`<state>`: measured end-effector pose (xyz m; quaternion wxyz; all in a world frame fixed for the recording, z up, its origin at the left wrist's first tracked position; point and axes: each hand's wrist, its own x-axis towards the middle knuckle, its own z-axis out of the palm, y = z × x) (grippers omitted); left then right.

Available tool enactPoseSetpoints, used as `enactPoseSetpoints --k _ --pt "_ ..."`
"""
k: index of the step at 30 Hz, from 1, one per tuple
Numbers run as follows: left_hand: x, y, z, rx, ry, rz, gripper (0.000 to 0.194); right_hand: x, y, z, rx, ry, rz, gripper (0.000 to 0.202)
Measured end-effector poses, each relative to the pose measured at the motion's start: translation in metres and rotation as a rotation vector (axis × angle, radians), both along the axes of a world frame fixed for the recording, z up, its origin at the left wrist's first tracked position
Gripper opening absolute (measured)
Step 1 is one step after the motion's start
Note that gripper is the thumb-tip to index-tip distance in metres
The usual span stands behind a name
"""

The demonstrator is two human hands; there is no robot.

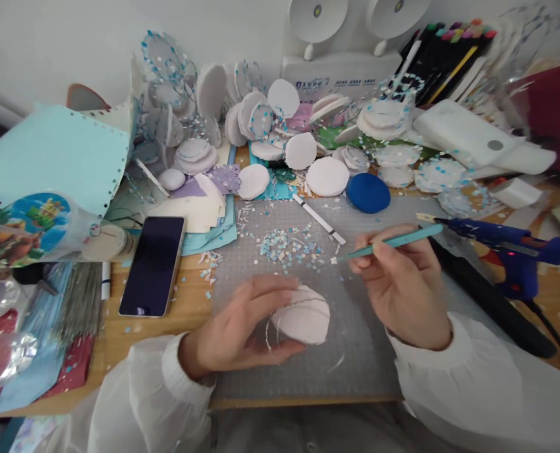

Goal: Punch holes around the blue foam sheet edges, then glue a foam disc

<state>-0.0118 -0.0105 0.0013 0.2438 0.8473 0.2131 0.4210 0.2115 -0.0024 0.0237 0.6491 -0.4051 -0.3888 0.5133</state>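
Observation:
My left hand [246,324] grips a white round foam-like disc [303,318] by its edge, above the grey cutting mat [365,365]. A thin pale strand curls along the disc's near side. In my right hand [405,283] is a pair of teal tweezers [397,240], pinched between thumb and fingers and pointing left. Close by the tweezers' tip lies a small pale paper piece [333,260]; whether the tip grips it I cannot tell. Small blue and white confetti pieces [284,248] are scattered on the mat beyond my hands.
A white pen [318,219] and a blue round pad [368,193] lie toward the back. White discs [328,176] crowd the rear. At right are a blue glue gun [511,242] with a cord and a long black object [497,302]. A phone [152,265] lies left.

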Motion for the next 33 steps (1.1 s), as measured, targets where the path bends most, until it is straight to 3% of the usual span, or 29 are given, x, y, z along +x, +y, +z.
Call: enactPoseSetpoints --k 5,9,25,33 --pt "-0.001 0.0 -0.001 0.2 0.075 -0.019 0.051 -0.001 -0.009 0.0 0.131 -0.066 0.133 0.005" --pt "0.0 0.0 0.001 0.268 0.082 0.001 0.036 0.0 -0.016 -0.002 0.205 -0.154 0.205 0.012" --pt "0.002 0.0 0.001 0.263 0.07 0.023 0.035 -0.001 -0.016 -0.001 0.331 -0.339 0.139 0.019" --pt "0.0 -0.001 -0.001 0.272 0.109 0.046 0.037 -0.003 -0.019 0.003 0.271 -0.426 0.084 0.019"
